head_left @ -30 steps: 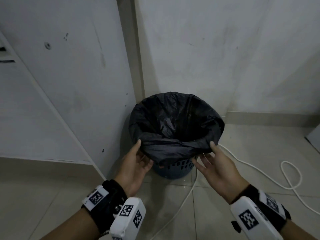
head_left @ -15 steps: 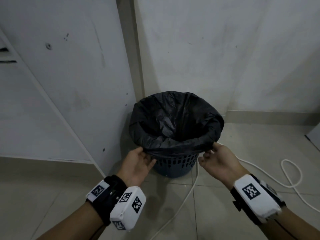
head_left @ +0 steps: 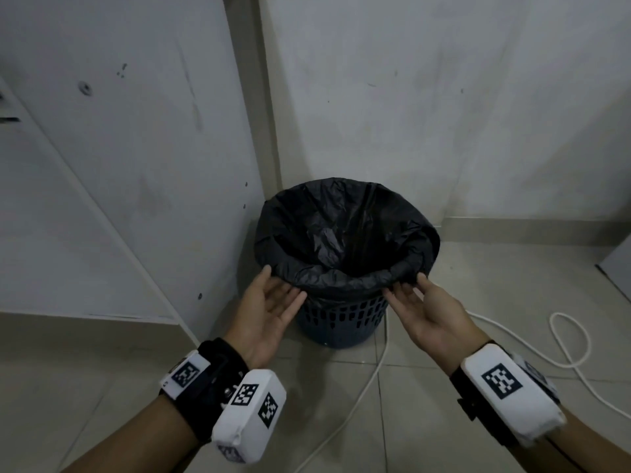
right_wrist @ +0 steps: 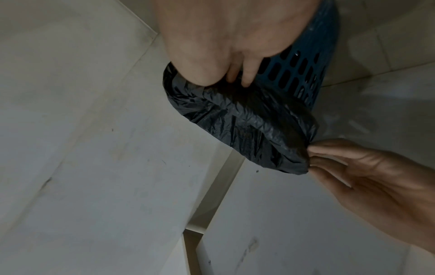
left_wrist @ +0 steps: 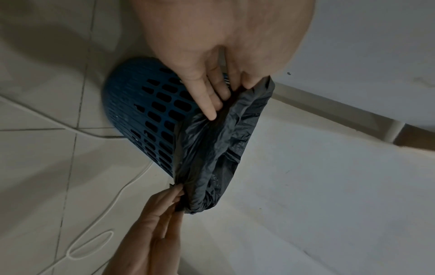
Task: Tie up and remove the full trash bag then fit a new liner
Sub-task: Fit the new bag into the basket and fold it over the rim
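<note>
Item: black liner [head_left: 345, 240], thin crinkled plastic, fitted in a dark blue slotted bin [head_left: 341, 319]. Mouth open; top edge folded outward over the bin's rim in a bunched roll all round. Inside of the liner dark; contents cannot be told.

Bin: upright on the tiled floor [head_left: 102, 370], set in the corner against a pale wall [head_left: 444, 114] and just beside a white panel [head_left: 136, 148].

Left hand [head_left: 269, 312]: palm up, fingers straight and a little apart, tips touching the folded roll at the near-left of the rim; thumb tip on top of the roll. In the left wrist view the fingers [left_wrist: 209, 104] lie under the fold, not curled round it.

Right hand [head_left: 423, 312]: palm up at the near-right of the rim, fingers loosely spread, tips against the liner's fold, thumb on top.

Also present: white cable [head_left: 566, 339], looped on the floor to the right and running behind the bin.
</note>
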